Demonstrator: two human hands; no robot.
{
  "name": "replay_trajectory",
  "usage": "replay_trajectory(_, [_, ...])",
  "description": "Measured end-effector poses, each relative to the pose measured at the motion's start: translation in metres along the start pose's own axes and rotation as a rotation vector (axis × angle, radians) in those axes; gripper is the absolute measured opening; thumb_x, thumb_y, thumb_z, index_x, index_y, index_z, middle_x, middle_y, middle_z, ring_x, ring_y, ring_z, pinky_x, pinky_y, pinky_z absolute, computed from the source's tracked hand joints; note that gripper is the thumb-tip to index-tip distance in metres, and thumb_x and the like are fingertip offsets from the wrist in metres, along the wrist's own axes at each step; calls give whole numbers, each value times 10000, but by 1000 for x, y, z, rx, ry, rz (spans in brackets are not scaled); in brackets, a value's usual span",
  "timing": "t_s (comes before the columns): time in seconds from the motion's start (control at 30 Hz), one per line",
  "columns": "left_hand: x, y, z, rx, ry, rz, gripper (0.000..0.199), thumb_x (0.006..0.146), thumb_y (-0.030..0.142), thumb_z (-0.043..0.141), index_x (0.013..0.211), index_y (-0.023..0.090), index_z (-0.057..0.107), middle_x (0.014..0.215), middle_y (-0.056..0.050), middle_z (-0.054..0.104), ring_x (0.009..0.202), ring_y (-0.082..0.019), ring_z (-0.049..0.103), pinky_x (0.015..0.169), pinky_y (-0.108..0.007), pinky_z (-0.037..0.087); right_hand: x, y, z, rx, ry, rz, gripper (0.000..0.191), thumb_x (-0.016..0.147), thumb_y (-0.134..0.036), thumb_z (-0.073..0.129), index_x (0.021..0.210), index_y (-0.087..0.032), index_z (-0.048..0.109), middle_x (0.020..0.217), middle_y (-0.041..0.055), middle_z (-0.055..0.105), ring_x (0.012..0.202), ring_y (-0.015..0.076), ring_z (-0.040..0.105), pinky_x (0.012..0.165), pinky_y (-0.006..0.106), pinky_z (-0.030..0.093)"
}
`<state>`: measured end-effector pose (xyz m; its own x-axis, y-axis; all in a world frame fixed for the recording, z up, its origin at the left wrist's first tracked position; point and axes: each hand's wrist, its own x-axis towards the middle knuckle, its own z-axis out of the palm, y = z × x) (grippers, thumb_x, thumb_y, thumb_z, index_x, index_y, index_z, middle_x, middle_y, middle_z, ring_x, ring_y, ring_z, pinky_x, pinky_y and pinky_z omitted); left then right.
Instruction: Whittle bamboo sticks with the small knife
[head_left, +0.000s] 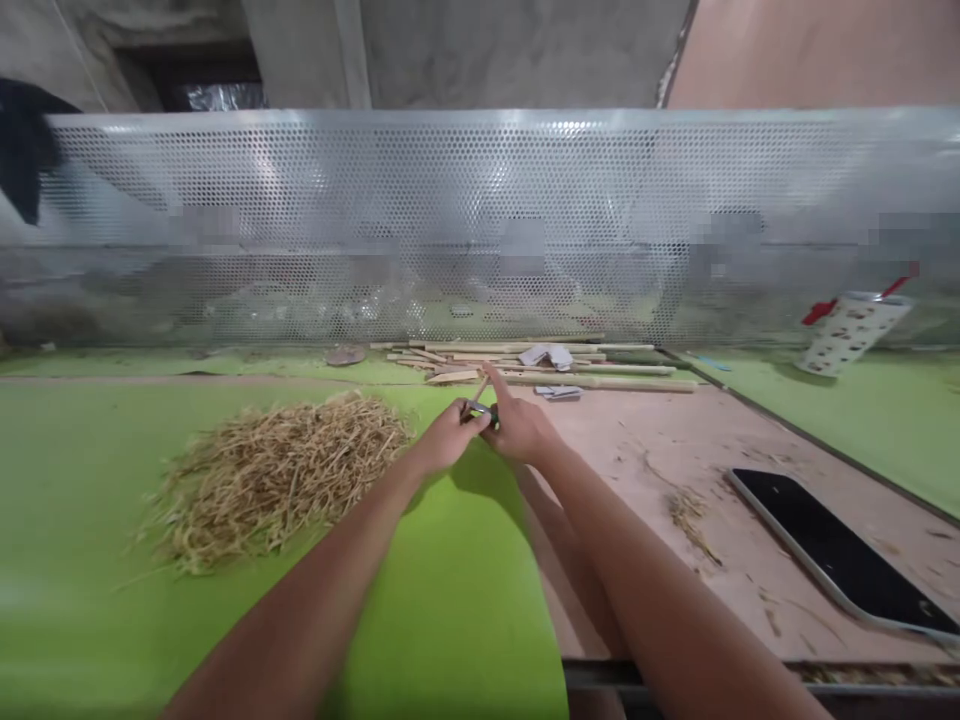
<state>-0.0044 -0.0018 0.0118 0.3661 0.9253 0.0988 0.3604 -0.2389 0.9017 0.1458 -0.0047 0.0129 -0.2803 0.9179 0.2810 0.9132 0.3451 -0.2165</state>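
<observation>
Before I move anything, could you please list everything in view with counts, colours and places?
Straw pile: one, tan, left
Green sheet: one, bright green, front centre
Tabletop: one, pinkish-brown, right of centre
Sticks: several, tan to pale green, beyond the hands
Scraps: two clumps, whitish-grey, among and beside the sticks
Straw bits: scattered, tan, right
Phone: one, black with pale edge, right
Cup: one, white, dark-spotted, red straw, far right
Perforated screen: one, silvery, across the back
Cloth: one, dark, upper left
Small tool: one, silvery, between the hands
Left hand: one, bare, at the tool
Right hand: one, bare, curled at the tool
</observation>
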Motion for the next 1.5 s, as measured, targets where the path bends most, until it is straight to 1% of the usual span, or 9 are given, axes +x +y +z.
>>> replay_trajectory(0.17, [-1,-3,0,19,-15,3,433,763,530,564,1017,181,527,950,-61,592,841,-176,532,774,-313,399,-1,-2,3,1,-16,-5,960,808,-243,456,1439,-81,-249,879,103,706,695,236,627,567,285,399])
replay_trajectory(0.33, [4,-10,1,126,72,50,394,786,564,512,896,187,488,783,-23,546,736,-153,501,711,-301,387,1,-8,3,-56,-4,81,970,812,-224,458,1427,-90,-281,867,106,705,673,235,628,555,293,399])
replay_trajectory(0.47, [6,-13,3,177,127,64,402,788,590,490,849,193,461,754,-19,537,710,-150,495,680,-291,383,3,-9,5,-49,28,75,982,812,-239,470,1425,-85,-282,850,100,702,664,235,626,536,290,393])
replay_trajectory(0.67, [7,-12,3,206,113,54,415,767,601,513,861,203,443,696,5,521,663,-146,483,623,-272,362,4,1,10,34,-9,54,1007,782,-260,524,1456,-119,-211,872,94,697,690,231,632,552,276,395])
replay_trajectory(0.8, [7,-12,4,234,112,60,403,767,588,524,850,201,446,657,14,499,621,-140,462,593,-267,340,5,2,10,78,-47,47,936,781,-233,492,1480,-127,-122,905,110,694,749,252,637,579,289,404])
replay_trajectory(0.97, [8,-12,4,205,119,64,412,759,566,551,918,190,497,663,4,514,624,-145,466,602,-270,342,3,0,8,115,-26,73,902,788,-234,475,1489,-159,-87,926,103,692,742,248,629,613,303,415])
replay_trajectory(1.1, [5,-11,4,220,93,55,432,764,543,554,995,184,493,706,-8,530,640,-148,472,617,-278,349,3,2,9,173,2,59,887,794,-208,471,1489,-186,-81,879,75,688,674,213,607,570,272,387])
replay_trajectory(1.27, [0,-8,4,276,93,37,362,807,534,484,884,181,479,702,-10,536,659,-152,478,632,-283,348,6,3,11,161,-7,63,801,792,-194,477,1481,-204,69,784,46,671,646,201,604,529,246,340])
replay_trajectory(1.5, [3,-8,6,293,121,39,340,821,524,467,811,185,489,726,-22,577,657,-159,500,612,-278,349,7,-4,8,40,-22,143,709,814,-212,466,1454,-138,169,886,133,682,764,249,636,563,269,356])
